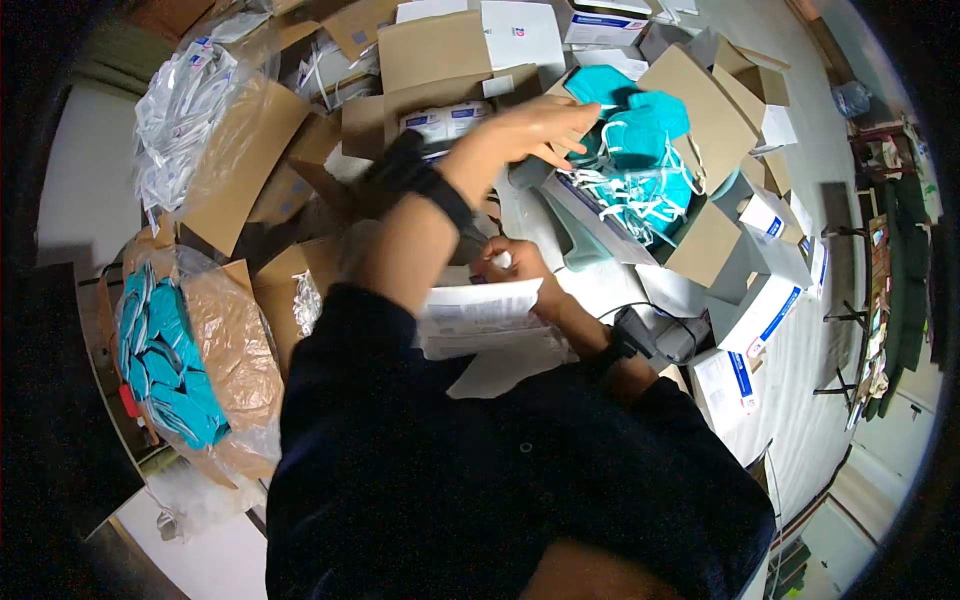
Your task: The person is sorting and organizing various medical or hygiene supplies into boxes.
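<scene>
My left hand [530, 127] reaches across to the right, fingers stretched and slightly apart, with no object seen in it. Its fingertips are beside a carton full of teal face masks [645, 175] with white straps; whether they touch a mask I cannot tell. Lower down, close to my body, the fingers of my right hand [522, 268] are curled, and a small white bit shows between them. White printed sheets [480, 308] lie against my front just below that hand; I cannot tell whether it grips them too.
At left, a plastic-lined carton holds more teal masks [165, 350]. A clear bag of white packets [185, 125] stands behind it. An open cardboard box [430, 55] with white packs is at the back. White and blue boxes [725, 385] sit at right near a grey device [660, 335].
</scene>
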A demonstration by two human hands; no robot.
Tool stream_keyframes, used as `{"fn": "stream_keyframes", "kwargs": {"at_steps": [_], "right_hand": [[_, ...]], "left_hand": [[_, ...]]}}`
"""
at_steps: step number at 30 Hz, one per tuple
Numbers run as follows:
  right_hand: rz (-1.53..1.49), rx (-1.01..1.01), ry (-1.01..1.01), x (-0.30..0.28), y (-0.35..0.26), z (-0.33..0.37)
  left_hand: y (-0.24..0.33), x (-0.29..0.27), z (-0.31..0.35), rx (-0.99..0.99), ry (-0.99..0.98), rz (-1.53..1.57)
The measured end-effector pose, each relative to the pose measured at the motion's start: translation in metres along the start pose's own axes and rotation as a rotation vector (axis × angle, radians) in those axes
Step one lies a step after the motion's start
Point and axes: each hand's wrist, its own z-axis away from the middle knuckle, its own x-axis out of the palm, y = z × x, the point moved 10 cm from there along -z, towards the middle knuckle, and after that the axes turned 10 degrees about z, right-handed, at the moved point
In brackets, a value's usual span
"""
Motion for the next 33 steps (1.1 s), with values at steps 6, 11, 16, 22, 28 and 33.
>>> {"fn": "stream_keyframes", "kwargs": {"at_steps": [6,11,16,22,28,33], "right_hand": [[0.027,-0.382,0.025,-0.039,-0.049,-0.011],[-1.538,0.034,-0.575,0.001,-0.049,-0.045],[-1.098,0.108,-0.227,0.04,-0.031,-0.088],[-0.799,0.114,-0.187,0.073,-0.034,-0.131],[-0.597,0.145,-0.156,0.103,-0.032,-0.167],[-0.455,0.185,-0.077,0.13,-0.009,-0.214]], "left_hand": [[-0.053,-0.114,0.115,0.104,-0.316,0.238],[-0.089,-0.105,0.165,0.28,-0.014,0.228],[-0.103,-0.114,0.186,0.566,0.354,0.236],[-0.102,-0.149,0.23,0.659,0.69,0.364],[-0.115,-0.171,0.264,0.596,0.773,0.203],[-0.107,-0.198,0.289,0.54,0.824,0.014]]}}
